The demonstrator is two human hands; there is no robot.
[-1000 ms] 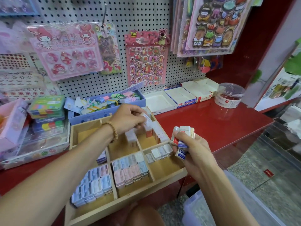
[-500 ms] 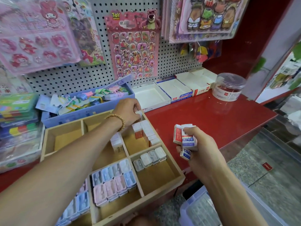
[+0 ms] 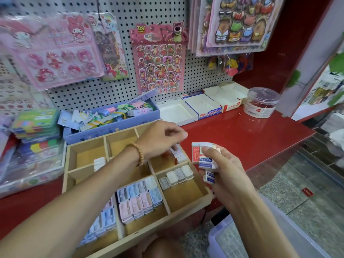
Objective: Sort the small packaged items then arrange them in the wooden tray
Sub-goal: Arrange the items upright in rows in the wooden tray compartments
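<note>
A wooden tray point(image 3: 188, 214) with several compartments lies on the red counter point(image 3: 245, 135). Pastel pink and blue cases point(image 3: 138, 197) fill its middle front compartment, and white cases point(image 3: 177, 175) sit in the right one. A row of small white packets point(image 3: 178, 155) stands in the back right compartment. My left hand point(image 3: 160, 140) hovers over that row with fingers loosely curled, fingertips at the packets, nothing visibly held. To the right of the tray, my right hand point(image 3: 225, 175) grips a stack of small red-and-blue packets point(image 3: 203, 157).
A blue box of clips point(image 3: 111, 118) stands behind the tray, with open white cartons point(image 3: 176, 113) and a clear round jar point(image 3: 262, 103) to its right. Stacked colourful cases point(image 3: 35, 125) are at left. Sticker sheets hang on the pegboard. A clear bin point(image 3: 260, 237) sits below the counter edge.
My left hand has drawn back from the far end of the back right compartment toward my right hand, leaving the packet row. My right hand keeps its stack.
</note>
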